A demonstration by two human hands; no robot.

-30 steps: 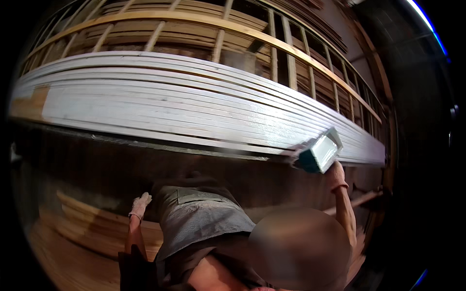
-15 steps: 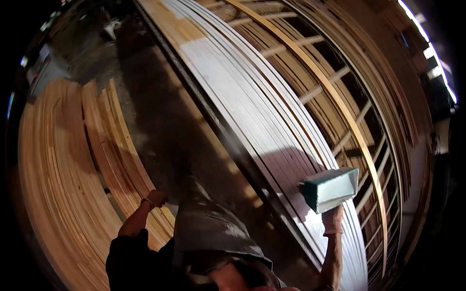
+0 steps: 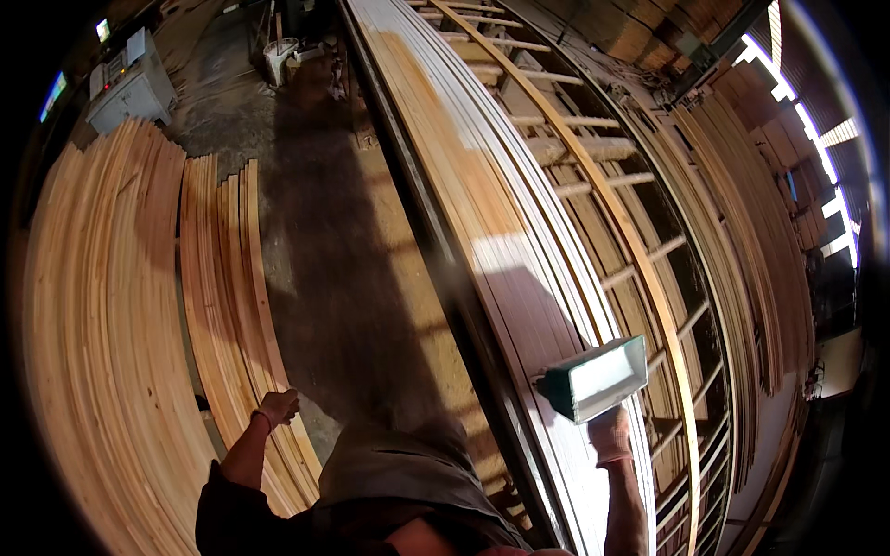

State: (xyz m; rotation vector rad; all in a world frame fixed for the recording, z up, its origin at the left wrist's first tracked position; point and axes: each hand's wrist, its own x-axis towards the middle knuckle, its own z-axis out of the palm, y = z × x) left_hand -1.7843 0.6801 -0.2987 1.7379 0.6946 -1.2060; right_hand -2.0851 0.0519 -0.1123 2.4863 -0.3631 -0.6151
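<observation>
- Paint box (image 3: 607,378), green-sided with white inside, sits tilted over the near end of a row of boards (image 3: 498,255); contact with them cannot be confirmed.
- Right hand (image 3: 609,432) grips the box from below, fingers partly hidden.
- Left hand (image 3: 278,406), well apart from the right, has curled fingers beside stacked bare timber (image 3: 222,278); cannot tell whether it holds anything.
- Boards: white nearest, bare wood farther along.
- Grey cabinet (image 3: 134,95) stands beyond the timber.
</observation>
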